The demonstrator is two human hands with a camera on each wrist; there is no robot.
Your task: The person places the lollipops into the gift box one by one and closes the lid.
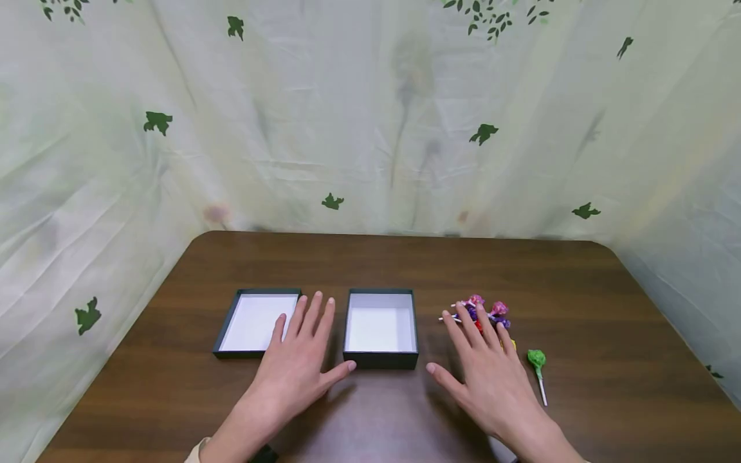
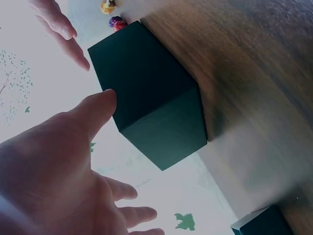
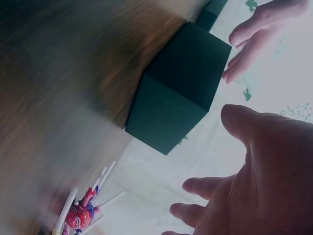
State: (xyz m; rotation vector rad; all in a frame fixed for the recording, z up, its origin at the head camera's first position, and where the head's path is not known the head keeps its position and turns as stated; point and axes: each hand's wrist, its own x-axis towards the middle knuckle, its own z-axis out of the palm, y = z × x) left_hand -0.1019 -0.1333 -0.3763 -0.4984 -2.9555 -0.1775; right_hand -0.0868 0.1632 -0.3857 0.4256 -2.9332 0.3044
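Both hands are held over the table with fingers spread and nothing in them. The left hand (image 1: 295, 373) reaches between a shallow dark green lid (image 1: 255, 354) with a white inside and a deeper dark green box (image 1: 380, 360), overlapping the lid's right edge in the head view. The box stands upright with its white inside facing up. My right hand (image 1: 492, 379) hovers to the right of the box, its fingers partly hiding a pile of wrapped lollipops (image 1: 498, 309). A green lollipop (image 1: 536, 358) lies apart, just right of that hand.
The brown wooden table (image 1: 405, 263) has rounded far corners. A pale curtain (image 1: 370, 128) with green leaf-like shapes hangs behind it and along both sides. In the right wrist view, white lollipop sticks (image 3: 108, 172) point out from the pile.
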